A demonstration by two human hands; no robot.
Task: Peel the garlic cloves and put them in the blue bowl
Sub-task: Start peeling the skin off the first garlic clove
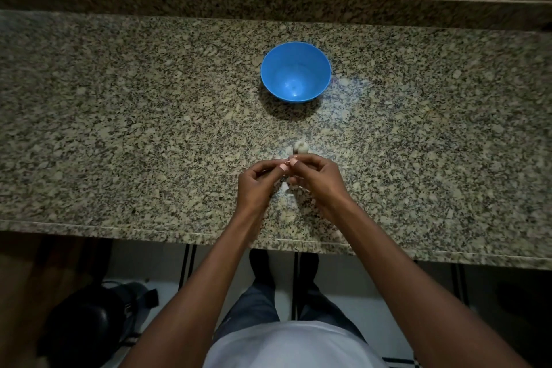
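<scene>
Both hands, left hand point(256, 181) and right hand point(317, 176), pinch a garlic clove point(287, 163) at fingertips, near side of blue bowl point(295, 72). Clove is light and firm w/ papery, brittle skin; grip the ends.

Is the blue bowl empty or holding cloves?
Empty: the blue bowl stands upright, and only its bare blue inside shows, with no cloves.

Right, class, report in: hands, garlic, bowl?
Left hand and right hand both pinching a garlic clove. Garlic head on counter. Blue bowl holds no cloves. Path clear.
</scene>
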